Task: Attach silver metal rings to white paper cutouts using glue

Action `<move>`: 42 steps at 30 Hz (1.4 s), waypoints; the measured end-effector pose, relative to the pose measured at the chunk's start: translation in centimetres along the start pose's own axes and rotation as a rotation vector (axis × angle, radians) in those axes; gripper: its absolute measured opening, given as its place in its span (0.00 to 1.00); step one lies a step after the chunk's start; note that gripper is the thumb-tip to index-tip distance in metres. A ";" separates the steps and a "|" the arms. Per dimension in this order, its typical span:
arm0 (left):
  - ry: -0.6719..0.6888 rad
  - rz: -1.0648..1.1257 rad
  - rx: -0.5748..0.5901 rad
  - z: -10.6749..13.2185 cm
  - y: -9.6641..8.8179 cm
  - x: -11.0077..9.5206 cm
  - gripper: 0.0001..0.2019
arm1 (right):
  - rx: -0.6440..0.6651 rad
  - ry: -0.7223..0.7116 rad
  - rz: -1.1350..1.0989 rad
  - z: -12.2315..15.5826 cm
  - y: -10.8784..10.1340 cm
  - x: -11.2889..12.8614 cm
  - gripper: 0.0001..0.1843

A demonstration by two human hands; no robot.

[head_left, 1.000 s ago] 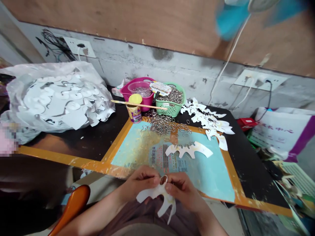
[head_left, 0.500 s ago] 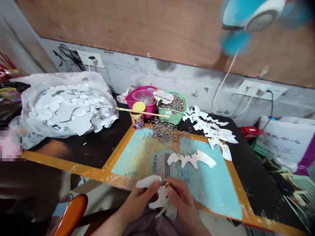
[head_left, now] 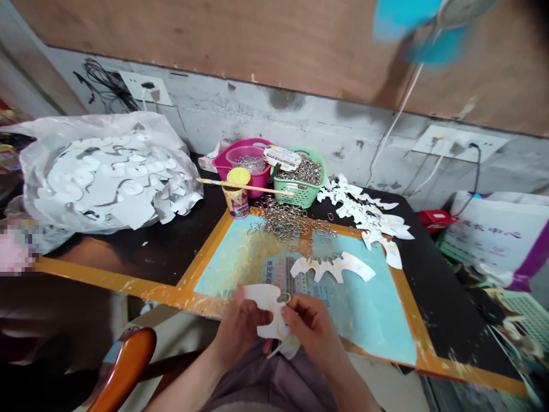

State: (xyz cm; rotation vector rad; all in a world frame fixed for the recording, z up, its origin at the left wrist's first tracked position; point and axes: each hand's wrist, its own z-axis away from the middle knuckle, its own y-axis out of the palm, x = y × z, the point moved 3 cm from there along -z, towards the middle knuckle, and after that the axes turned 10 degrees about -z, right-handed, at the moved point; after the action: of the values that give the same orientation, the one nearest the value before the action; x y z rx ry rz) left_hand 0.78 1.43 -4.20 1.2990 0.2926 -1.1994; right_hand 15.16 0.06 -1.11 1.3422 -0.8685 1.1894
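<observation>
A white card cutout (head_left: 268, 312) is clasped at lower centre by the left hand (head_left: 239, 327), and a small metal ring (head_left: 283, 297) at its edge appears pinched between the right hand's (head_left: 309, 327) fingertips; loose rings (head_left: 283, 224) lie heaped beyond, on the orange-framed blue board (head_left: 373, 315).

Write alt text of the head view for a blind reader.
The left hand and right hand hold a white cutout with a metal ring at its edge, above a paint-stained blue board. Loose metal rings and another cutout lie on it, near a green basket of rings and a plastic bag of white cutouts.
</observation>
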 end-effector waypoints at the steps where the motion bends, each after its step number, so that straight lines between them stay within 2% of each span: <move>1: 0.050 -0.041 -0.013 0.0 0.0 -0.2 0.30 | -0.041 -0.026 0.017 0.1 0.0 0.0 0.23; 3: 0.123 -0.190 -0.052 0.2 0.1 -0.4 0.27 | -0.081 -0.056 0.064 0.1 0.2 0.0 0.23; 6: 0.080 -0.349 -0.065 0.4 0.4 -0.6 0.20 | -0.021 -0.031 0.128 -0.3 0.4 0.0 0.23; 10: 0.090 -0.321 -0.063 0.5 1.1 -1.0 0.19 | 0.138 0.069 -0.019 -0.8 -0.2 -0.6 0.25; 13: 0.098 -0.255 -0.153 0.4 1.0 -0.7 0.22 | 0.193 0.115 -0.141 -0.7 -0.6 -1.1 0.28; 16: 0.098 -0.167 -0.236 0.2 0.3 -0.3 0.27 | 0.158 0.071 -0.027 -0.3 -0.9 -1.0 0.26; 18: 0.073 -0.171 -0.204 0.0 -0.1 -0.1 0.27 | 0.144 0.030 0.083 -0.1 -1.0 -0.6 0.25; 20: 0.037 -0.213 -0.157 -0.1 -0.1 -0.3 0.22 | 0.174 -0.012 0.103 0.1 -0.9 -0.3 0.23; 24: 0.008 -0.256 -0.103 0.2 0.6 -1.0 0.18 | 0.193 -0.026 0.047 0.3 -0.4 -0.1 0.23; 26: 0.025 -0.199 -0.161 0.5 1.2 -1.1 0.19 | 0.162 -0.040 0.031 0.3 -0.1 -0.4 0.24; 29: 0.049 -0.061 -0.273 1.2 2.1 -0.7 0.22 | 0.156 -0.083 -0.122 0.4 0.7 -1.0 0.24; 31: 0.040 -0.003 -0.285 1.4 2.5 -0.3 0.23 | 0.148 -0.093 -0.236 0.6 1.0 -1.5 0.23; 34: 0.008 0.006 -0.262 1.2 2.6 0.0 0.24 | 0.097 -0.040 -0.317 0.8 0.8 -2.2 0.23; 37: 0.011 -0.041 -0.234 0.7 2.0 -0.2 0.24 | 0.116 0.045 -0.337 0.8 0.1 -2.2 0.26; 42: -0.027 -0.059 -0.188 0.3 1.1 0.1 0.25 | 0.096 0.072 -0.160 0.4 -0.3 -1.0 0.24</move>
State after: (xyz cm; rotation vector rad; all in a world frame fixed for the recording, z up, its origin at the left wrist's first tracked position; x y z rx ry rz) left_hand 1.60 0.94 -3.52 1.1173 0.4170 -1.2081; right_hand 15.27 -0.46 -2.06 1.4103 -0.6472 1.1592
